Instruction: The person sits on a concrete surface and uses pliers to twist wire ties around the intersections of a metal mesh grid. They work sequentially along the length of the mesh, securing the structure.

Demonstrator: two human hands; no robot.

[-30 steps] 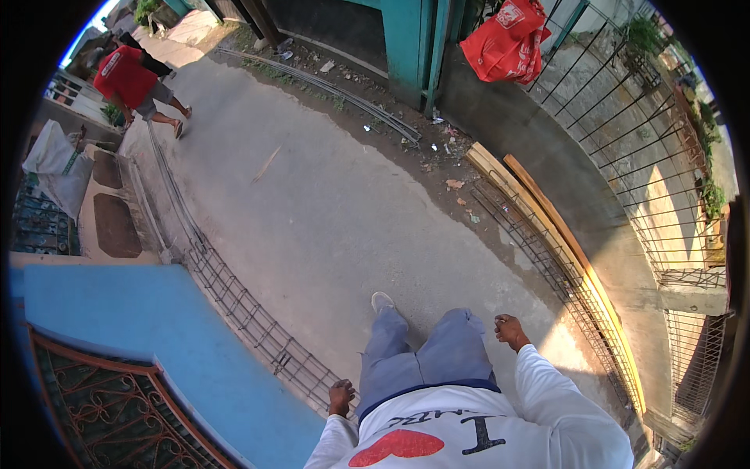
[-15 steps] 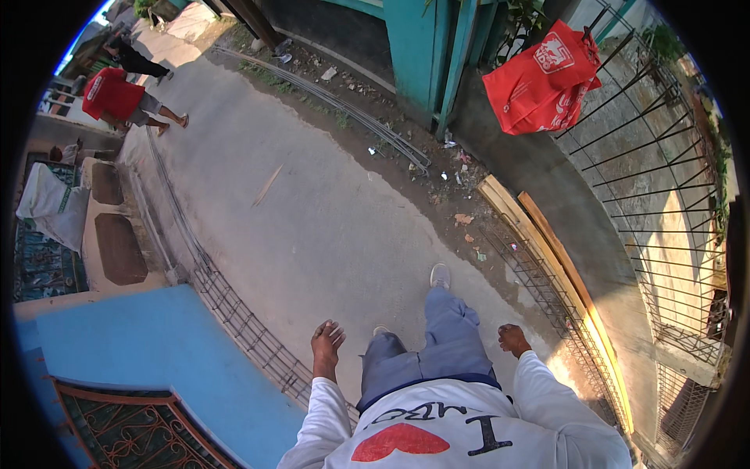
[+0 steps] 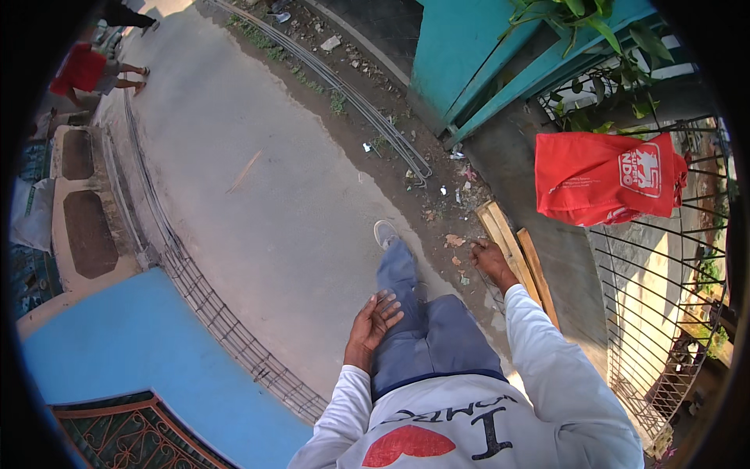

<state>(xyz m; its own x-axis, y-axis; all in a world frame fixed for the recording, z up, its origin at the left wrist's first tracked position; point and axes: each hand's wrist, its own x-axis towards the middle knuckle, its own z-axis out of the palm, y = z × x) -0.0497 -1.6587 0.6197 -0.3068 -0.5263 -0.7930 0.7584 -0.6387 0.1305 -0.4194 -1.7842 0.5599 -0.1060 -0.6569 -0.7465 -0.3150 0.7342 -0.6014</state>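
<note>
My left hand is in front of my left thigh, palm partly showing. Its fingers are spread a little, with nothing in them. My right hand swings forward on the right, half curled with the fingertips apart, and no object shows in it. In the picture it comes nearest to two lengths of timber lying at the roadside, though I cannot see it touching them. Below my hands are grey-blue trousers. One light shoe is stretched ahead on the concrete road.
A red bag hangs by a barred metal fence on the right. Ahead are a teal post and thin metal rods. Left lie a rebar cage and a blue wall; a person in red is farther off.
My right hand has swung forward and my left hand has moved rightward in the picture. The leading shoe is farther forward. The red bag and fence have shifted in view as I walk.
</note>
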